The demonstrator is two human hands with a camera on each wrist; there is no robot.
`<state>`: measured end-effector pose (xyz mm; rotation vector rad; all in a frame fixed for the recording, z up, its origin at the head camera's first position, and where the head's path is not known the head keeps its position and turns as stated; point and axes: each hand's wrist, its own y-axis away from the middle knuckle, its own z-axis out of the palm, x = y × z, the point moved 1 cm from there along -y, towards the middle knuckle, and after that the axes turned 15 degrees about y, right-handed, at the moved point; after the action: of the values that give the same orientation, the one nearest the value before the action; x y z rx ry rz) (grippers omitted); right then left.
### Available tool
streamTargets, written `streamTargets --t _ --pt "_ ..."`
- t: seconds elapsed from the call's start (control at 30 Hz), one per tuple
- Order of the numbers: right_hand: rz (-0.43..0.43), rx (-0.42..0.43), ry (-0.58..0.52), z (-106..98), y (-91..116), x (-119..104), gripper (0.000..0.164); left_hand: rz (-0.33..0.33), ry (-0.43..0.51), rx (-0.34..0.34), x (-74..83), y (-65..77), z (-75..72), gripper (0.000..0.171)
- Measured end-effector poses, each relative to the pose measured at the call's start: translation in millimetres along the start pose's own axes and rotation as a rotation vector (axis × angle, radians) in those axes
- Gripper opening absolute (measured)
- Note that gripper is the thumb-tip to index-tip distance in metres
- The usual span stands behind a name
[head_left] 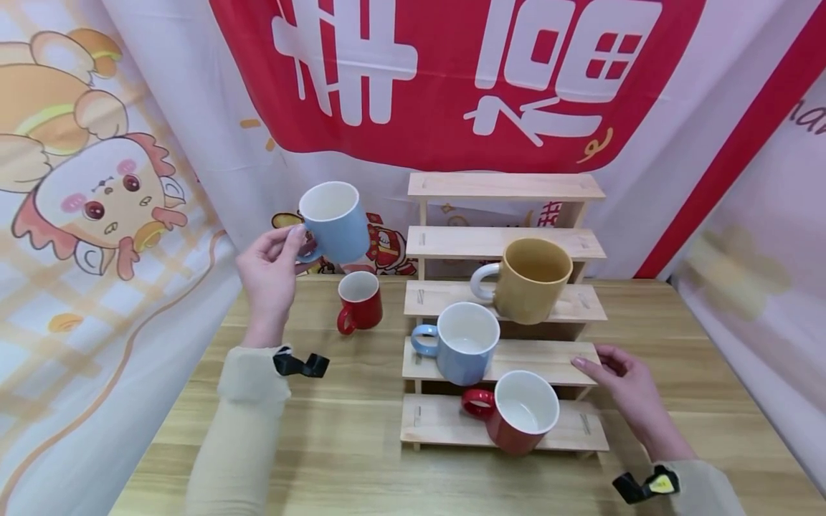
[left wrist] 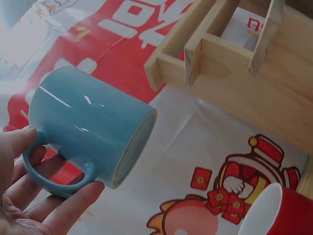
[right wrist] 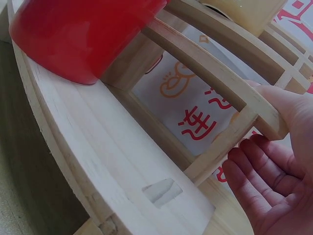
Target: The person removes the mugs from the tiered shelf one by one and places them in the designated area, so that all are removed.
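My left hand holds a blue mug by its handle, above the table's back left. In the left wrist view the fingers curl through the handle, and the mug's base faces right. At the tiered wooden rack, my right hand pinches the right end of the second step from the bottom, thumb on top and fingers underneath. On that step stands another blue mug. A red mug sits on the lowest step, and a mustard-yellow mug on the third.
A smaller red mug stands on the wood-grain table, left of the rack and below the raised mug. The rack's top two steps carry no mugs. Printed cloth hangs behind and along both sides.
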<state>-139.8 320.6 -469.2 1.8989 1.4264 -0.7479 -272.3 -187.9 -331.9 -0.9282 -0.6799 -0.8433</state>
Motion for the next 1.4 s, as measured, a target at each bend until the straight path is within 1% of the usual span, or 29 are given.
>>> streamTargets --t 0.23,0.37,0.57,0.67,0.73,0.97,1.13,1.23,1.4 --pt "0.010 -0.002 -0.008 0.5 1.4 -1.8 0.073 -0.030 0.038 0.093 -4.3 0.8 -27.2 0.031" --pt "0.007 0.002 -0.011 0.4 2.3 -3.0 0.072 -0.053 0.040 0.158 -8.5 2.1 -40.8 0.030" --pt "0.003 0.010 -0.017 -0.1 1.7 -3.4 0.070 -0.079 0.034 0.249 -26.8 4.3 -58.8 0.029" --pt "0.009 0.007 -0.015 0.2 1.4 -3.0 0.071 -0.097 0.009 0.285 -37.7 5.7 -68.2 0.029" --pt "0.012 0.001 -0.018 0.5 1.4 -2.7 0.072 -0.109 -0.008 0.301 -44.7 6.9 -73.6 0.031" --pt "0.002 0.016 -0.033 1.0 1.8 -2.4 0.069 -0.103 -0.082 0.335 -70.0 10.9 -89.2 0.031" --pt "0.003 0.021 -0.033 1.6 2.5 -2.9 0.068 -0.129 -0.119 0.346 -85.8 12.4 -99.2 0.033" --pt "0.011 0.013 -0.028 1.4 2.2 -3.1 0.070 -0.139 -0.129 0.346 -93.2 14.8 -102.3 0.033" --pt "0.020 -0.003 -0.028 1.1 1.1 -2.4 0.072 -0.152 -0.171 0.346 -104.0 22.1 -103.7 0.034"
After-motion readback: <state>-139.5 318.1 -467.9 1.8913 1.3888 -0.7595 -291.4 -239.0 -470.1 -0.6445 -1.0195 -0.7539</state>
